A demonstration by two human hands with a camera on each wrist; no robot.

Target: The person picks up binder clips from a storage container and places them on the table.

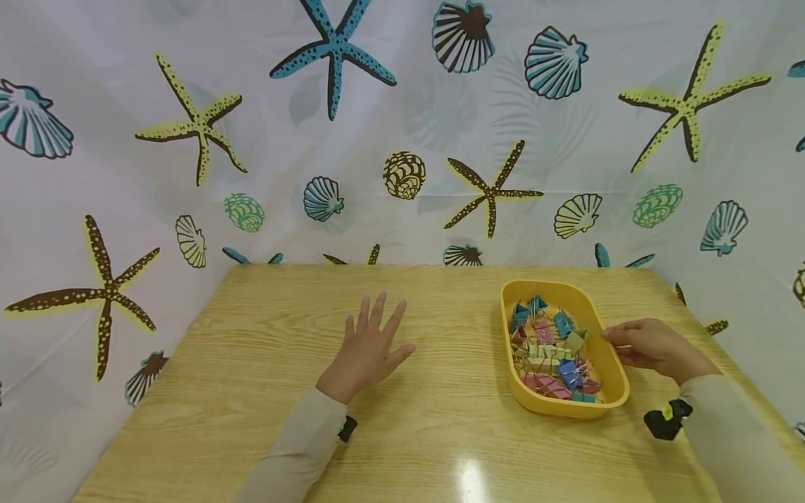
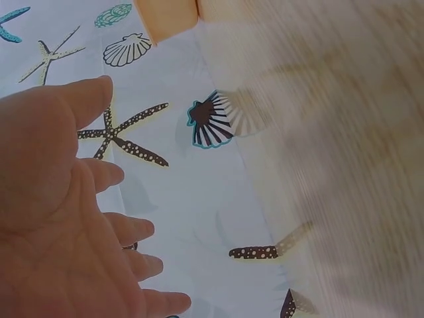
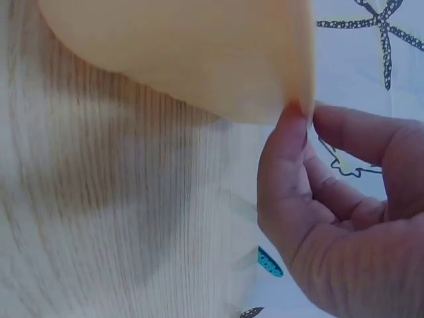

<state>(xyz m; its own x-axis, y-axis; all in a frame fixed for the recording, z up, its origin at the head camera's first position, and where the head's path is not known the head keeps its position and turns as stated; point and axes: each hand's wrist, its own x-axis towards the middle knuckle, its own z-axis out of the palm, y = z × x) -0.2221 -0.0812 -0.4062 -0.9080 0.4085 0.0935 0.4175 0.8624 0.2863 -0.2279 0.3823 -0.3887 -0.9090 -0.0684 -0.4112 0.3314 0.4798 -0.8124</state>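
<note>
While right grip (image 1: 657, 347) on yellow tray (image 1: 560, 405), left grip (image 1: 365, 355) palm-down.

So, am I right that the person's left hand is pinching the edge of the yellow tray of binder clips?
Not quite, the side is wrong: the right hand pinches the edge of the yellow tray of binder clips, as the head view shows; the left hand holds nothing.

left hand (image 1: 363, 358) palm down (splayed wide), right hand (image 1: 654, 347) in a fingertip pinch
</note>
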